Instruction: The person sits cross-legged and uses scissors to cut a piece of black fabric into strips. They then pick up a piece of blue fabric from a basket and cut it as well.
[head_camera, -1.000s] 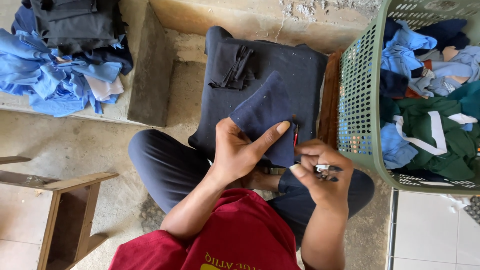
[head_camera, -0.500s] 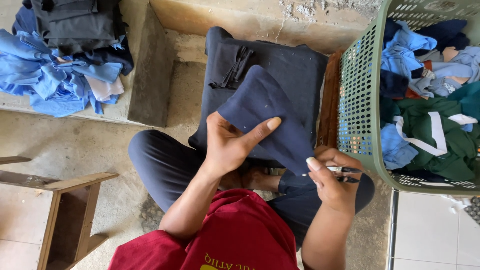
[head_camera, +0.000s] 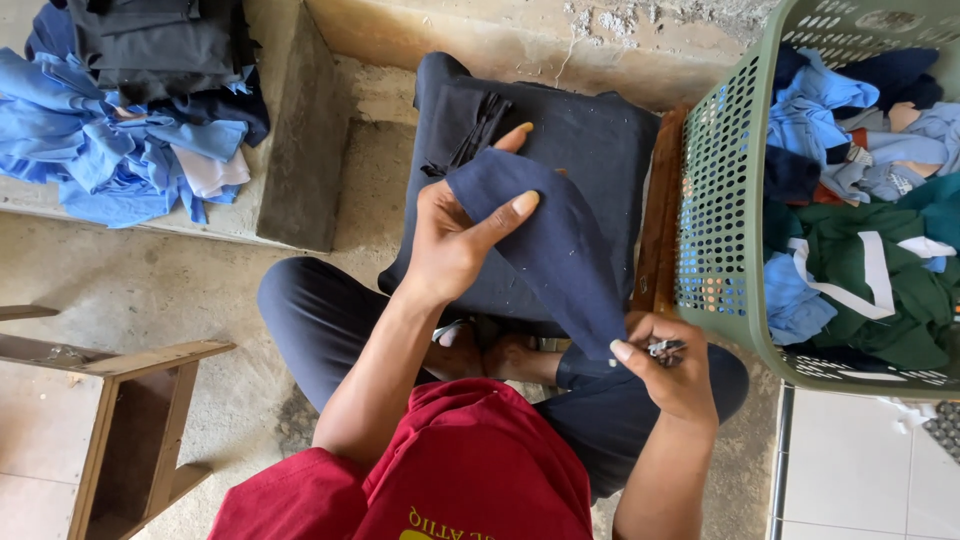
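We see one navy cloth strip (head_camera: 560, 240) stretched, left hand (head_camera: 455, 245) pinching its top, right hand (head_camera: 675, 365) gripping its bottom and small snips (head_camera: 665, 347).

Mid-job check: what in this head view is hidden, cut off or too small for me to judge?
- Small metal tool: mostly enclosed by the right hand; its kind is unclear.
- Navy cloth piece: its lower end is hidden in the right hand's grip, its upper edge under the left hand.
- Green basket: cut off by the right and top edges.
- Wooden stool: cut off at the left edge.
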